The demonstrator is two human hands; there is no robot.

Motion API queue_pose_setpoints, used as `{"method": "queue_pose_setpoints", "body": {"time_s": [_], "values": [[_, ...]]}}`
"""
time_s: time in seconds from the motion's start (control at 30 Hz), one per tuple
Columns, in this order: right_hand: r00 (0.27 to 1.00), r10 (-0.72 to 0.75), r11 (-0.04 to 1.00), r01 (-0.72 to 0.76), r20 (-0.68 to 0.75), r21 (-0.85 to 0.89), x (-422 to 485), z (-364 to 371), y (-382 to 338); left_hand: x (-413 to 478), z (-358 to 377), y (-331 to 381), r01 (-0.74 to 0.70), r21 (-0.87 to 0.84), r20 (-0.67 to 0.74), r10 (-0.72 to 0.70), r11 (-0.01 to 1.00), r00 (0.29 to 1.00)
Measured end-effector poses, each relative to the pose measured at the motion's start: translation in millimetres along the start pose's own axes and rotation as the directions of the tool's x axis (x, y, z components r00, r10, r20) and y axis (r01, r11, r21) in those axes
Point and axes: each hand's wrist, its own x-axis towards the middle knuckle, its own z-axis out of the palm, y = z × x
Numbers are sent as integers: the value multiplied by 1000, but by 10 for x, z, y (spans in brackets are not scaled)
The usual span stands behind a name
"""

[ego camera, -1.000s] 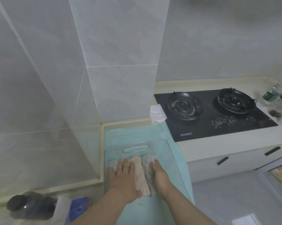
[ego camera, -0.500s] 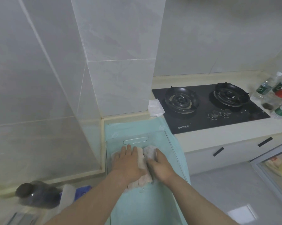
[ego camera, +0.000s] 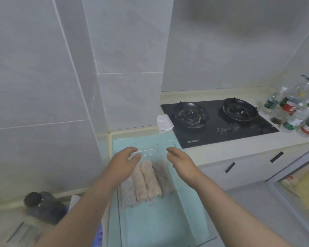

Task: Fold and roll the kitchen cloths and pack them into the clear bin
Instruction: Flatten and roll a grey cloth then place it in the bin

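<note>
The clear bin (ego camera: pixel 148 152) lies on a light green towel (ego camera: pixel 160 227) on the counter. Inside it several rolled cloths lie side by side: a grey roll (ego camera: pixel 127 195) at the left, two pinkish rolls (ego camera: pixel 151 180) in the middle, a grey roll (ego camera: pixel 163 173) at the right. My left hand (ego camera: pixel 126 160) hovers above the left rolls with relaxed fingers, holding nothing. My right hand (ego camera: pixel 179 160) hovers over the bin's right side, fingers loosely curled, also holding nothing.
A black two-burner gas hob (ego camera: pixel 217 120) sits to the right, with a white crumpled tissue (ego camera: pixel 164 122) beside it. Several bottles (ego camera: pixel 296 113) stand at the far right. A dark jar (ego camera: pixel 43 207) lies at the lower left. A tiled column rises behind the bin.
Both hands have lifted off the rolled cloths and moved apart toward the bin's far end. The rolls now lie uncovered in the bin.
</note>
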Motion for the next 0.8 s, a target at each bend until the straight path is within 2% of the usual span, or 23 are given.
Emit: {"method": "queue_pose_setpoints", "body": {"time_s": [0.17, 0.33, 0.43, 0.67, 0.8], "values": [[992, -106, 994, 104, 71, 36, 31, -230, -72, -363, -141, 170, 53, -229, -244, -110, 972, 964], [941, -226, 974, 224, 253, 37, -79, -559, -26, -830, 132, 509, 30, -424, -448, -238, 905, 862], [888, -277, 959, 282, 367, 41, -192, -853, 5, -1135, 382, 749, -7, -442, -535, -258, 897, 805], [804, -347, 928, 370, 482, 52, -627, -1345, -43, -1934, 814, 1290, -18, -463, -646, -323, 886, 692], [705, -413, 886, 458, 577, 75, -1087, -1272, -157, -2583, 819, 1463, 7, -422, -714, -337, 906, 614]]}}
